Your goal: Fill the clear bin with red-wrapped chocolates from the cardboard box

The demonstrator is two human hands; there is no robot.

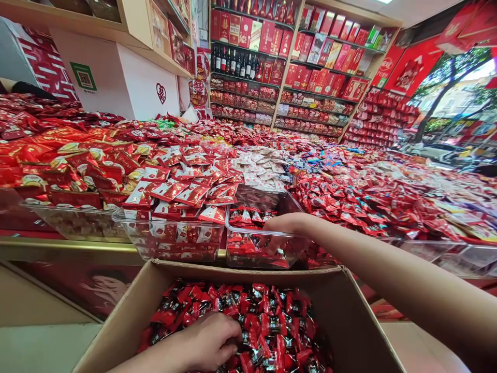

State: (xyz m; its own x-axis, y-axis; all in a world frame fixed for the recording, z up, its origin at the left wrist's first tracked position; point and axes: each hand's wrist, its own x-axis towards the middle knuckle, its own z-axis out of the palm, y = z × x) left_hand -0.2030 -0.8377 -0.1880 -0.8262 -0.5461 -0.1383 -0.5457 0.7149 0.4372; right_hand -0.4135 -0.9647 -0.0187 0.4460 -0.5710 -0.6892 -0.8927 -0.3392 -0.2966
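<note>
A cardboard box [351, 305] in front of me holds a heap of small red-and-black wrapped candies [267, 324]. My left hand [212, 336] is down on that heap, its fingers curled round some candies; the fingertips are partly hidden. Behind the box stands a clear plastic bin [240, 259] with similar red-and-black candies in its lower part. My right hand [281, 228] reaches over into this bin. Its fingers point down and look apart through the clear wall, touching the candies inside. No held piece shows in it.
Left of that bin, another clear bin [171, 248] is piled with red-and-white packets [186, 181]. Red-and-gold packets [89, 171] heap farther left. Loose red sweets [341, 197] spread to the right. Shelves [285, 67] with bottles and red boxes stand at the back.
</note>
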